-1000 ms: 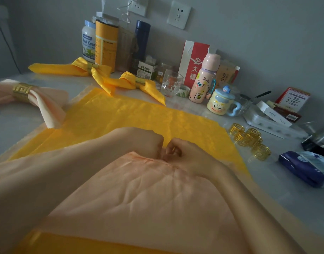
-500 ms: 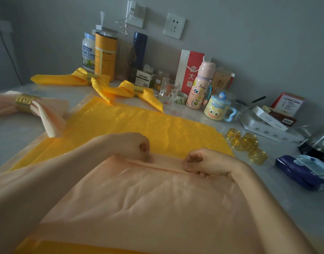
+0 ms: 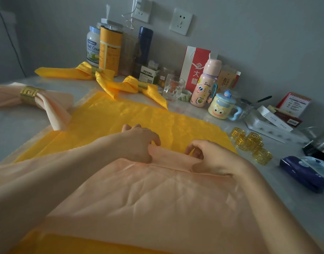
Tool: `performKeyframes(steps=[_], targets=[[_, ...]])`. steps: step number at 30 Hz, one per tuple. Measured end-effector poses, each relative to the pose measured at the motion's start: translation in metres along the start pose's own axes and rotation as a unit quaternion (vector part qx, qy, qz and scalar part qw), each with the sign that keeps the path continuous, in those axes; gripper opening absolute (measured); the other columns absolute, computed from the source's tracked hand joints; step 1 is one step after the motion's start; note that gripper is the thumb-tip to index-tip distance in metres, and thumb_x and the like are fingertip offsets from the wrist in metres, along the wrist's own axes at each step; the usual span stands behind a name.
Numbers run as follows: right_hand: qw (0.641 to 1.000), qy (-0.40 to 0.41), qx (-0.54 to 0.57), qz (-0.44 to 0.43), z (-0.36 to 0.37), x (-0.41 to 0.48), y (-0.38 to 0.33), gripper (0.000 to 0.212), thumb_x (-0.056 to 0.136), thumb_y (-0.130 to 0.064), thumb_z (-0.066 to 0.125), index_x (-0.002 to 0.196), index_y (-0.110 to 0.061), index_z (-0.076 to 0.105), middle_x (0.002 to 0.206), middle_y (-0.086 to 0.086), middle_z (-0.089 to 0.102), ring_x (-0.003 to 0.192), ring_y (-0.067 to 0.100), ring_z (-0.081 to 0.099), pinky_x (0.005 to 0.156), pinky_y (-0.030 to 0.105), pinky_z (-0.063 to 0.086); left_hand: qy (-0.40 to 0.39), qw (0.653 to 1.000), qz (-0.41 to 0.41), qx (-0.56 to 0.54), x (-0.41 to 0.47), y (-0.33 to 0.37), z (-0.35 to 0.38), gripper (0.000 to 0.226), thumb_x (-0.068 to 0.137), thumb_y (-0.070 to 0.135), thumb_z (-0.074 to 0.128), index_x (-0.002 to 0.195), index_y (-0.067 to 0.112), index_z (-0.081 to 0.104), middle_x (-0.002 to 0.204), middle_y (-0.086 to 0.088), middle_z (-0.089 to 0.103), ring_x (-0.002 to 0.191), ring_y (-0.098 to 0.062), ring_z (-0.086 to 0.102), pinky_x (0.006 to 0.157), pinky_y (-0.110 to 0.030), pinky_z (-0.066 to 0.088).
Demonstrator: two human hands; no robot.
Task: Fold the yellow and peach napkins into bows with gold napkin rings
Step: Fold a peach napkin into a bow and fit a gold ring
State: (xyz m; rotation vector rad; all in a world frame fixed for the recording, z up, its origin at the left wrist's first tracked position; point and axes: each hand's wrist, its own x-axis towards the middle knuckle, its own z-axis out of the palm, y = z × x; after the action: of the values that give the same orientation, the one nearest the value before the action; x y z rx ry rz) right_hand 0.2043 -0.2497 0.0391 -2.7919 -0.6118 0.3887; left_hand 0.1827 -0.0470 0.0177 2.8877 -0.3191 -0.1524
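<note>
A peach napkin [image 3: 154, 202] lies spread over a flat yellow napkin [image 3: 139, 118] in front of me. Its far edge is turned up into a narrow fold. My left hand [image 3: 139, 142] pinches that fold at its left end, and my right hand [image 3: 210, 156] pinches it at the right end. Several loose gold napkin rings [image 3: 249, 143] lie to the right of the yellow napkin. A finished peach bow [image 3: 47, 103] with a gold ring [image 3: 29, 95] sits at the far left. Two finished yellow bows [image 3: 80, 71] [image 3: 139, 88] lie near the back.
Along the wall stand a milk jar [image 3: 92, 46], an orange canister [image 3: 110, 50], a blue flask [image 3: 144, 44], a glass [image 3: 173, 87], a pink bottle [image 3: 206, 85] and a face mug [image 3: 222, 106]. A blue wipes pack [image 3: 308, 171] lies at the right.
Both hands have lifted and shifted along the peach napkin's far edge, and the folded strip between them is now taller. The view has tilted slightly.
</note>
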Motion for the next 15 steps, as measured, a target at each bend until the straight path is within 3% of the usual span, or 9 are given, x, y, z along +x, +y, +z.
performKeyframes(steps=[3,8,15], targets=[[0.997,0.01,-0.069,-0.013,0.0,-0.003,-0.007,0.021,0.076,-0.011,0.064,0.092,-0.022,0.055,0.087,-0.006,0.053,0.074,0.008,0.048,0.053,0.014,0.035,0.055,0.997,0.017,0.057,-0.005,0.005,0.003,0.039,0.086,0.028,0.058,0.124,0.032,0.05,0.119,0.006,0.053,0.114,-0.017,0.038,0.094,-0.033,0.027],[0.989,-0.001,-0.15,-0.011,0.002,-0.009,-0.02,0.021,0.076,-0.007,0.059,0.072,-0.022,0.046,0.078,-0.006,0.05,0.074,0.015,0.046,0.055,0.024,0.036,0.141,0.98,0.068,0.121,-0.013,0.011,0.011,0.031,0.084,0.022,0.056,0.115,0.024,0.054,0.115,0.007,0.053,0.112,-0.017,0.044,0.084,-0.028,0.031],[0.977,-0.05,-0.208,-0.019,0.004,-0.018,-0.034,0.015,0.079,-0.012,0.057,0.075,-0.02,0.045,0.074,-0.004,0.047,0.067,0.014,0.044,0.05,0.024,0.031,0.117,0.986,0.1,0.058,-0.021,0.012,0.013,0.029,0.084,0.019,0.054,0.112,0.026,0.052,0.105,0.01,0.055,0.102,-0.013,0.052,0.087,-0.031,0.037]])
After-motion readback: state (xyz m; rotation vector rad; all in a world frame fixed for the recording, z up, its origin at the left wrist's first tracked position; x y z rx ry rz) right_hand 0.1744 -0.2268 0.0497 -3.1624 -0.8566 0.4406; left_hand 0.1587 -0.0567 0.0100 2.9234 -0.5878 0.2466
